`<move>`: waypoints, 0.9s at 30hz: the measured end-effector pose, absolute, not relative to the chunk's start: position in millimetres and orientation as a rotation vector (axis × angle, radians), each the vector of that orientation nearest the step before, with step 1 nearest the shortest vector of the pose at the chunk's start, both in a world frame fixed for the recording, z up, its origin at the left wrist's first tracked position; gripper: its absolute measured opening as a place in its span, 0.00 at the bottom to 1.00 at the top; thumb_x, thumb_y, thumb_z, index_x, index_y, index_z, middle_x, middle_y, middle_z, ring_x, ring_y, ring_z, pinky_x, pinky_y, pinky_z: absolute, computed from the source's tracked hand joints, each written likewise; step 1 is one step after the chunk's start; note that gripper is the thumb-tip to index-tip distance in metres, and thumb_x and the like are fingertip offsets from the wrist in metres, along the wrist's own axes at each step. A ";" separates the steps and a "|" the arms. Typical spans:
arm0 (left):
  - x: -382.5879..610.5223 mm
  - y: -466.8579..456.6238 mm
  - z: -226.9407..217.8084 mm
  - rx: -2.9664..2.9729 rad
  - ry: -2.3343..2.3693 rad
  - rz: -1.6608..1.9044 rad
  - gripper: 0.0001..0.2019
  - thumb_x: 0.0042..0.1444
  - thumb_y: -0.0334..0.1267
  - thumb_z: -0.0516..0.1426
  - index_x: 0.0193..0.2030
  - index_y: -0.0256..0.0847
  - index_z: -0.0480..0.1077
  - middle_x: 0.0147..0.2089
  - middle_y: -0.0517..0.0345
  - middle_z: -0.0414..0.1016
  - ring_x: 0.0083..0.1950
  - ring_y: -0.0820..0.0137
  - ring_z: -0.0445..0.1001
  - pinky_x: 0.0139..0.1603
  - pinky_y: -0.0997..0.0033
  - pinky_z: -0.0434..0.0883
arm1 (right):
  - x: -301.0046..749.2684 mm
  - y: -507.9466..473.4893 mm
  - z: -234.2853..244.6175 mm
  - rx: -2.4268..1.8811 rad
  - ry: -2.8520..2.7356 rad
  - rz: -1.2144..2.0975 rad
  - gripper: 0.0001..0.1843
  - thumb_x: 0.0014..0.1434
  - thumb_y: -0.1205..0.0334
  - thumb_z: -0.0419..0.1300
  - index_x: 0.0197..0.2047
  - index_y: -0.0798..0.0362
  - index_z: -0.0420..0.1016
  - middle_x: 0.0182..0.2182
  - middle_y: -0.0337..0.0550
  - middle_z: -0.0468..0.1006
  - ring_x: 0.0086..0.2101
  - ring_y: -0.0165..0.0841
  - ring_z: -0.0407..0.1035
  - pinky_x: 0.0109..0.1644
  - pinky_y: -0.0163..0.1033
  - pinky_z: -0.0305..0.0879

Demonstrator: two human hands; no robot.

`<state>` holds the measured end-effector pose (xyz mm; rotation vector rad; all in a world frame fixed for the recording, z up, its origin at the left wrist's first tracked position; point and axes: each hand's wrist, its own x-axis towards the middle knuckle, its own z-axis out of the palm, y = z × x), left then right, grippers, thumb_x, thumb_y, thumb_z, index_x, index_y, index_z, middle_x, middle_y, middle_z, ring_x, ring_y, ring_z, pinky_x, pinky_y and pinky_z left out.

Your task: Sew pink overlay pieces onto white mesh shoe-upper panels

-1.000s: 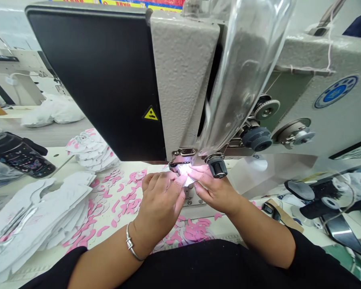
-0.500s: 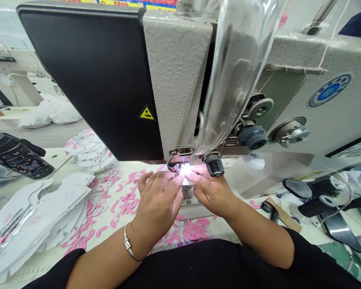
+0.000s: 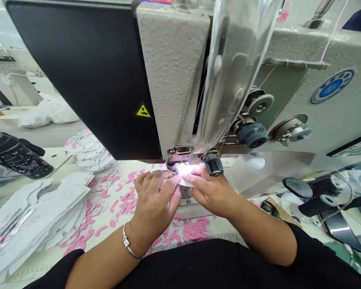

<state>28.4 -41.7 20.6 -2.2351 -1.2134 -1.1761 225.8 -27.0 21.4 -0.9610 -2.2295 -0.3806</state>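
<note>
A small white dotted fabric piece point(image 3: 185, 183) lies under the lit needle area of a sewing machine point(image 3: 174, 76). From the left, my left hand point(image 3: 158, 200) pinches its edge, thumb and forefinger close to the presser foot. My right hand point(image 3: 212, 190) grips the same piece from the right, its fingers partly hidden behind a dark knob point(image 3: 213, 163). Bright lamp glare washes out the needle and the fabric's far part. Small curved pink pieces point(image 3: 126, 198) lie scattered on the table beside and below my left hand.
Stacked white cut pieces point(image 3: 45, 216) fill the left side, with another pink-and-white pile point(image 3: 88, 150) behind. A dark bottle point(image 3: 19, 156) leans at far left. Thread spools point(image 3: 317, 206) and a small black tool point(image 3: 270, 208) lie on the right.
Both hands keep hold of the fabric piece and have shifted very slightly left in the picture. The machine appears a little larger and shifted left as the view moves.
</note>
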 end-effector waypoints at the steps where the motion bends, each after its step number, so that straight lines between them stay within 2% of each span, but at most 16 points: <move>1: 28.5 -41.2 21.0 -2.232 -1.210 -1.185 0.11 0.54 0.29 0.62 0.45 0.44 0.74 0.45 0.52 0.76 0.47 0.59 0.74 0.54 0.50 0.63 | 227.2 -26.6 25.5 -0.956 -2.260 -0.378 0.17 0.60 0.66 0.57 0.51 0.48 0.77 0.39 0.47 0.75 0.44 0.41 0.68 0.53 0.52 0.65; 6: 28.3 -38.9 21.1 -2.227 -1.187 -1.209 0.11 0.54 0.28 0.62 0.43 0.44 0.74 0.43 0.53 0.77 0.46 0.60 0.74 0.50 0.53 0.64 | 231.0 -23.0 32.4 -0.888 -2.329 -0.274 0.17 0.59 0.68 0.56 0.50 0.50 0.77 0.44 0.48 0.76 0.47 0.40 0.69 0.54 0.47 0.67; 16: 24.3 -36.1 18.7 -2.294 -1.165 -1.241 0.13 0.54 0.28 0.62 0.46 0.43 0.72 0.44 0.53 0.76 0.46 0.61 0.75 0.50 0.55 0.67 | 226.4 -21.9 17.1 -0.819 -2.188 -0.334 0.17 0.58 0.70 0.57 0.49 0.51 0.77 0.45 0.49 0.77 0.49 0.41 0.70 0.54 0.49 0.69; 21: 23.2 -35.1 17.7 -2.353 -1.168 -1.258 0.14 0.56 0.28 0.60 0.48 0.43 0.71 0.45 0.52 0.75 0.48 0.61 0.74 0.49 0.57 0.69 | 223.4 -23.4 10.8 -0.888 -2.163 -0.346 0.18 0.60 0.68 0.56 0.52 0.48 0.75 0.45 0.47 0.77 0.50 0.41 0.69 0.54 0.50 0.69; 27: 21.6 -33.8 17.0 -2.382 -1.170 -1.308 0.14 0.56 0.26 0.59 0.49 0.42 0.71 0.46 0.52 0.74 0.49 0.62 0.73 0.50 0.58 0.70 | 214.4 -32.1 6.7 -0.952 -2.128 -0.420 0.18 0.61 0.66 0.58 0.54 0.50 0.74 0.45 0.47 0.78 0.48 0.41 0.71 0.55 0.50 0.68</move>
